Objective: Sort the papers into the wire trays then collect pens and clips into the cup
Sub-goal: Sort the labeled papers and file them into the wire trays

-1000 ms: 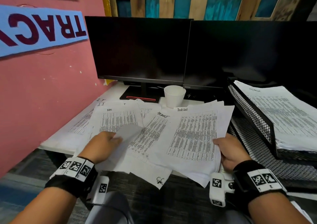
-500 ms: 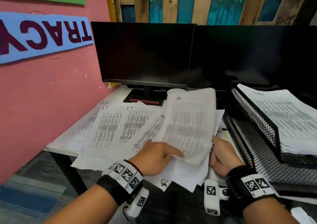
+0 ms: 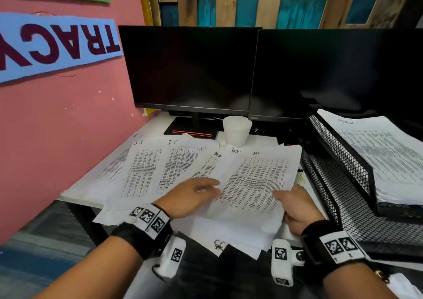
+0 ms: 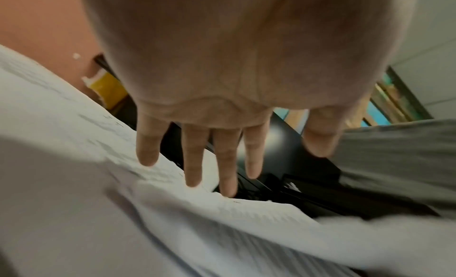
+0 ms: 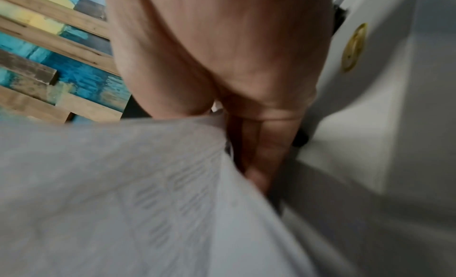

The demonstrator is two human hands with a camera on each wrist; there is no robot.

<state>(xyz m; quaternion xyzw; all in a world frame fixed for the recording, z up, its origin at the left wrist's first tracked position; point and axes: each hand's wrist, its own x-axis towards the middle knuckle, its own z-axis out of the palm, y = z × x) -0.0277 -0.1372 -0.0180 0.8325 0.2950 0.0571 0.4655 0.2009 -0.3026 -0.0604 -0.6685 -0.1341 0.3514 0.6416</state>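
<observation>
Several printed papers lie fanned across the white desk, some headed "I.T". On the right of the pile rests a sheet headed "HR". My right hand pinches its lower right edge, thumb on top; in the right wrist view the fingers lie under the sheet. My left hand hovers flat over the pile beside that sheet, and its fingers are straight and spread, holding nothing. A white cup stands behind the papers. Black wire trays sit on the right, the upper one holding a paper stack.
Two dark monitors stand along the back of the desk. A pink wall borders the left side. A yellow paper clip lies between the papers and the lower tray. Some sheets hang over the desk's front edge.
The sheet that was lifted and turned over half a second ago now lies face up on the right of the pile. My left hand moved from the left papers to the middle.
</observation>
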